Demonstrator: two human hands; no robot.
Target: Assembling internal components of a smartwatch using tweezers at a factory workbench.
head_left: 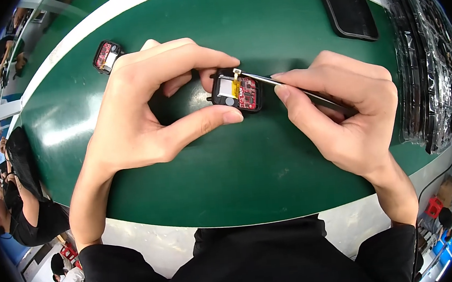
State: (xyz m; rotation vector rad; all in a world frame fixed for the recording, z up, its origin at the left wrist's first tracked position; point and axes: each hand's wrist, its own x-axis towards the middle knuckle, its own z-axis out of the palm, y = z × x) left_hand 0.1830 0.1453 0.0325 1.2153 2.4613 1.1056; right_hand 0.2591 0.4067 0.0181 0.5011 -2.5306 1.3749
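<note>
Between the thumb and fingers of my left hand [142, 100] is a small black smartwatch case [259, 99], its inside facing up. A red circuit board [247, 92], a silvery battery [226, 85] and a yellow-taped flex cable [236, 88] show in it. My right hand [343, 98] pinches a pair of metal tweezers [308, 92]. Their tips meet the small pale end of the flex cable at the case's upper edge; whether they grip it or only touch it, I cannot tell.
A second open case [106, 57] with a red board lies beyond my left hand. At the far right stand stacked black trays in clear plastic [413, 65], with a black tray-like object [346, 7] beside them. Another person [30, 212] sits at the left, past the green table [203, 191].
</note>
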